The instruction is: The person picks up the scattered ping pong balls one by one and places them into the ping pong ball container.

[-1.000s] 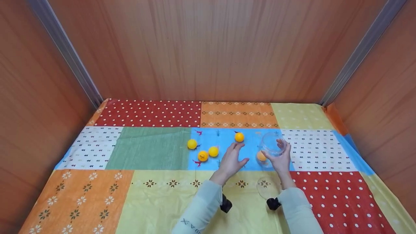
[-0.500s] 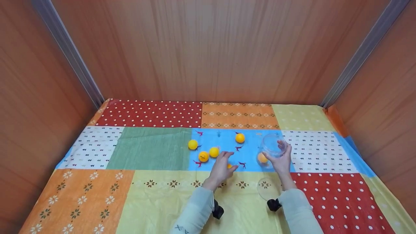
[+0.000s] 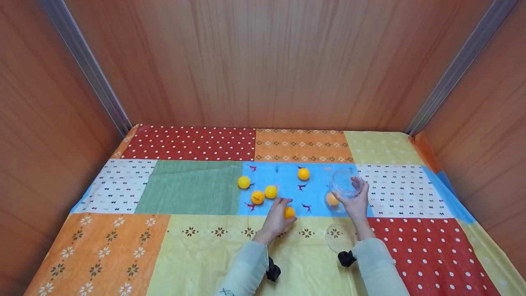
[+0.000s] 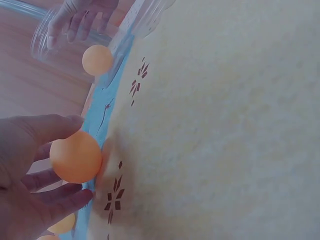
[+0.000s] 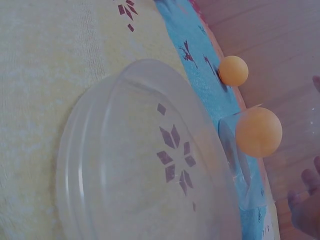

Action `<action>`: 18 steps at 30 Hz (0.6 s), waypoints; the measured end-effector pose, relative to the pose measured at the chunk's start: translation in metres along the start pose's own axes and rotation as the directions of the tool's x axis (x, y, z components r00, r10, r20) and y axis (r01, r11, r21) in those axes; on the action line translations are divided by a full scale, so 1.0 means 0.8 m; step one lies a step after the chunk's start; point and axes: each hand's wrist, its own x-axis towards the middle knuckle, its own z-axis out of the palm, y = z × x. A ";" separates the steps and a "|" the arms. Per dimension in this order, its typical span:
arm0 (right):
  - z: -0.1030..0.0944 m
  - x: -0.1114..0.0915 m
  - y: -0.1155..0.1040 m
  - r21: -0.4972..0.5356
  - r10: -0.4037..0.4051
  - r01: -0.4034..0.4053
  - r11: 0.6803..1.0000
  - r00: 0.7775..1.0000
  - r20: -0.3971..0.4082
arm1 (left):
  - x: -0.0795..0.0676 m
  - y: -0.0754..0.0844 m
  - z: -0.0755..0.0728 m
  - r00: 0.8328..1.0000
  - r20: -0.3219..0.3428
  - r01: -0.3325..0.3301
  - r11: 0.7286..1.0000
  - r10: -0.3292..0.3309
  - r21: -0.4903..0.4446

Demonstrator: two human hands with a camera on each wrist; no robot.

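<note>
My left hand holds an orange ping-pong ball near the front of the blue patch. In the left wrist view the thumb lies over this ball and the fingers curve round behind and below. My right hand grips a clear plastic jar by its side. One ball shows through the wall, inside near the jar's bottom. Left of the jar lie more ping-pong balls: an orange one, a yellow one, another orange one and a yellow one.
A clear round lid lies on the yellow patch by the right wrist, and fills much of the right wrist view. Patchwork cloth covers the table. Wood-grain panels stand at the back and both sides.
My left hand has drawn back from near the far orange ball toward the front left and closed round another ball. My right hand and the jar have stayed in place.
</note>
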 end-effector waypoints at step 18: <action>0.000 -0.003 -0.005 0.022 0.009 -0.009 1.000 1.000 0.003 | 0.001 -0.005 0.007 0.996 -0.049 -0.081 0.997 0.080 -0.005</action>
